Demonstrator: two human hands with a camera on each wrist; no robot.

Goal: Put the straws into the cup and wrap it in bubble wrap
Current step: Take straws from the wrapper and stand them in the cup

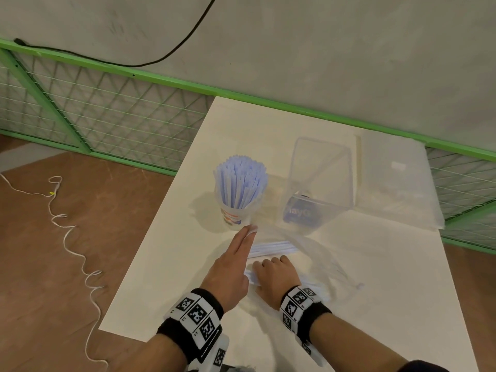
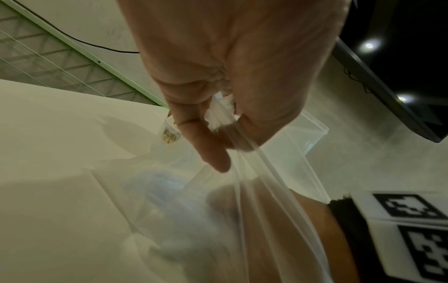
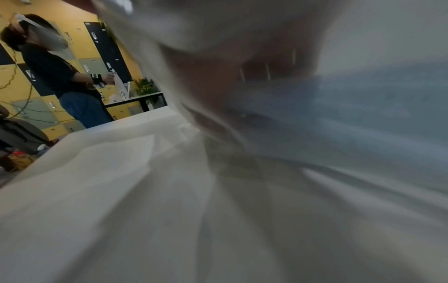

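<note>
A printed plastic cup (image 1: 233, 216) stands at mid-table, packed with upright pale blue straws (image 1: 241, 181). In front of it lies a clear plastic bag (image 1: 316, 253) with more loose straws (image 1: 271, 248) inside. My left hand (image 1: 251, 230) reaches forward and pinches the bag's rim; in the left wrist view the thumb and fingers (image 2: 213, 153) squeeze the bunched film (image 2: 220, 113). My right hand (image 1: 264, 267) is inside the bag, fingers curled round a bundle of straws (image 1: 251, 279). The right wrist view is blurred, with blue straws (image 3: 363, 114) seen through film.
A clear rectangular container (image 1: 322, 167) stands right of the cup, with a stack of bubble wrap sheets (image 1: 397, 189) beyond it. The white table (image 1: 166, 264) ends close on the left. A green mesh fence (image 1: 107, 116) runs behind. Another person (image 3: 60, 76) stands far off.
</note>
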